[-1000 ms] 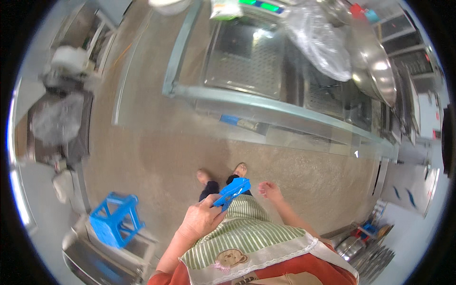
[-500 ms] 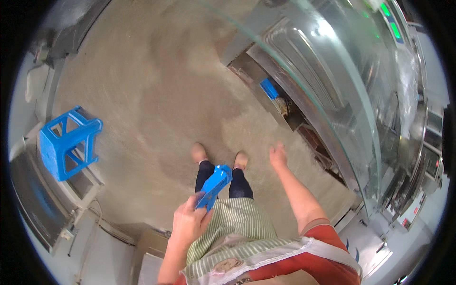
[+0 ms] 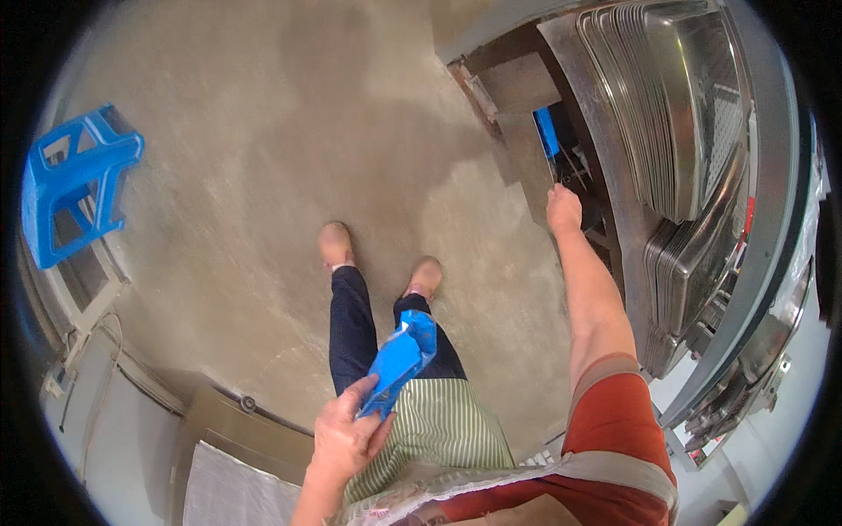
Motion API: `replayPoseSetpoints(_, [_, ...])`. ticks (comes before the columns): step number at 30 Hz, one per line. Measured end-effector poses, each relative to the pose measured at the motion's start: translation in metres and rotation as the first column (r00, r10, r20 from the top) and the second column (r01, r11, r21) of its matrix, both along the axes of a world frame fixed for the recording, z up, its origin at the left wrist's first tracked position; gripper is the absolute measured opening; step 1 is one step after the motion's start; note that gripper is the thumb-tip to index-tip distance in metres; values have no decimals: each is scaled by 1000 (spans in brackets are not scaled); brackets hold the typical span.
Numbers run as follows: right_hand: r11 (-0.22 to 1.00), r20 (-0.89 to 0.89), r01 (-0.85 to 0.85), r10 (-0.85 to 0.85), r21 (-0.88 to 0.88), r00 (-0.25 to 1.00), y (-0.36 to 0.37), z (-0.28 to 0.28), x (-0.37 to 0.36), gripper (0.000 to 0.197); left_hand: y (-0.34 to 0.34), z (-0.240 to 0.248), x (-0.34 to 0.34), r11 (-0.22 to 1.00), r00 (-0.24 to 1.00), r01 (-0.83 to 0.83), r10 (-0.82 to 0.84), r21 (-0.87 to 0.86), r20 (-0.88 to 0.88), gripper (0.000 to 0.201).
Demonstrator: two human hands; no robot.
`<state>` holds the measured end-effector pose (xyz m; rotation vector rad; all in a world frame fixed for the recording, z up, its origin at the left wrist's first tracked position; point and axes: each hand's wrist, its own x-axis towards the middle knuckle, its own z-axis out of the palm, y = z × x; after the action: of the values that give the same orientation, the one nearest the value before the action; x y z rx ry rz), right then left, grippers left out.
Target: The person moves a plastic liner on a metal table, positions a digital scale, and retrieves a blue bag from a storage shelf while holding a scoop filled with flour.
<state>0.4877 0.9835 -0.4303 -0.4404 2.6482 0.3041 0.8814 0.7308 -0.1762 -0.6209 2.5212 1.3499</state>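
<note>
My left hand (image 3: 349, 430) is closed round one end of a long blue plastic piece (image 3: 402, 359), which sticks up and away over my thighs; its exact kind does not show. On the right, my arm is stretched forward, and my right hand (image 3: 564, 210) is at the opening of a low dark shelf (image 3: 605, 223). Its fingers look curled together, and whatever they hold, if anything, cannot be made out. Inside the shelf, just beyond that hand, a blue plastic object (image 3: 546, 131) stands beside some thin stick-like things.
Stacked metal trays (image 3: 627, 105) fill the rack above the shelf, close to my right arm. A curved grey edge (image 3: 776, 228) runs along the right. To the left, a blue plastic stool (image 3: 79, 184) lies tipped. A concrete floor (image 3: 237, 219) stretches ahead of my feet.
My right arm has reached forward and right, from over the floor to the shelf opening. I have bent closer to the rack. The blue piece remains in my left hand.
</note>
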Motion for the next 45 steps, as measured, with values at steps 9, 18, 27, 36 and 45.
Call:
replayPoseSetpoints(9, [997, 2, -74, 74, -23, 997, -1, 4, 21, 19, 1, -18, 15, 999, 999, -32, 31, 19, 5, 23])
replayPoseSetpoints(18, [997, 76, -71, 70, 6, 995, -20, 11, 76, 20, -2, -20, 10, 993, 996, -75, 69, 90, 58, 18])
replayPoseSetpoints(27, [977, 13, -73, 77, -198, 997, -12, 16, 93, 18, 6, -28, -4, 988, 988, -93, 76, 120, 138, 14])
replayPoseSetpoints(36, [450, 482, 660, -454, -602, 749, 20, -14, 68, 35, 13, -40, -13, 992, 992, -91, 82, 91, 95, 17])
replayPoseSetpoints(45, [937, 191, -348, 338, 22, 922, -63, -52, -55, 36, 8, -55, -8, 993, 988, -106, 101, 42, 113, 22])
